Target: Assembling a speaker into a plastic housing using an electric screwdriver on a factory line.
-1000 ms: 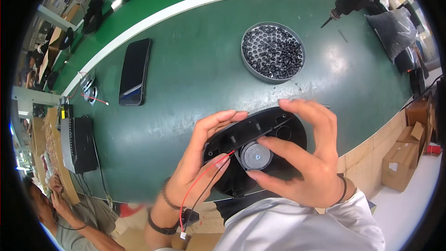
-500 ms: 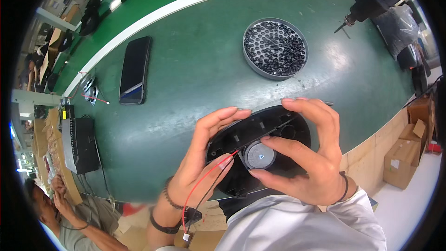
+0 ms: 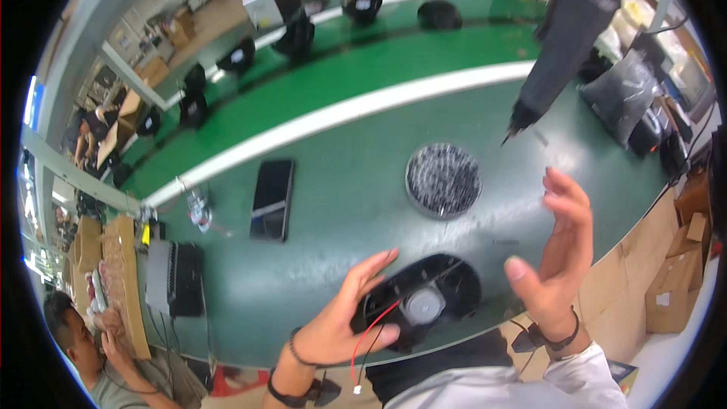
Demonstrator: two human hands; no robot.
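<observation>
A black round fan-like part (image 3: 443, 288) with a grey hub lies at the near edge of the dark green table (image 3: 341, 204). My left hand (image 3: 344, 318) grips its left rim, and red and black wires trail down from it past my wrist. My right hand (image 3: 553, 257) is lifted off the part, open, fingers spread, to its right and above the table. A round dish of small screws (image 3: 444, 180) sits just beyond the part. An electric screwdriver (image 3: 560, 38) hangs tip-down above the table's far right.
A black phone (image 3: 271, 199) lies left of the dish. A black box (image 3: 174, 276) stands at the left edge. Bagged items (image 3: 621, 102) sit far right, cardboard boxes (image 3: 670, 288) on the floor. Other people work beyond a green conveyor (image 3: 379, 53) and at lower left.
My right hand has let go of the black part and risen up to the right. My head has tilted up, bringing the conveyor and hanging screwdriver into view.
</observation>
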